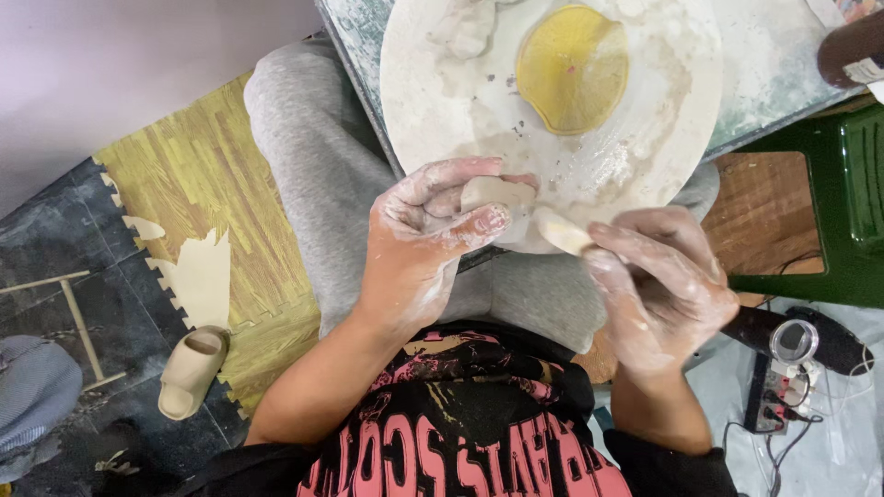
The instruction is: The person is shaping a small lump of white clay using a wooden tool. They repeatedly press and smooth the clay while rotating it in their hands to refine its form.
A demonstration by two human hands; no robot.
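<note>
While the left hand (419, 235) curls its fingers (474, 224) around a small pale lump of clay (493, 193), the right hand (663, 285) pinches a flat cream wooden stick (564, 232). The stick's tip sits just beside the left thumb, close to the lump. Both hands are smeared with wet white clay. Just past the fingertips lies a big round white board (663, 138) with a round yellow sponge (571, 69) on it.

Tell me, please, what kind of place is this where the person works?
Probably a small pottery or clay workspace, perhaps at home. A round clay-smeared board lies on the table, the left hand holds a lump of clay, and both hands are coated in pale slip. Foam mats cover the floor.
</note>
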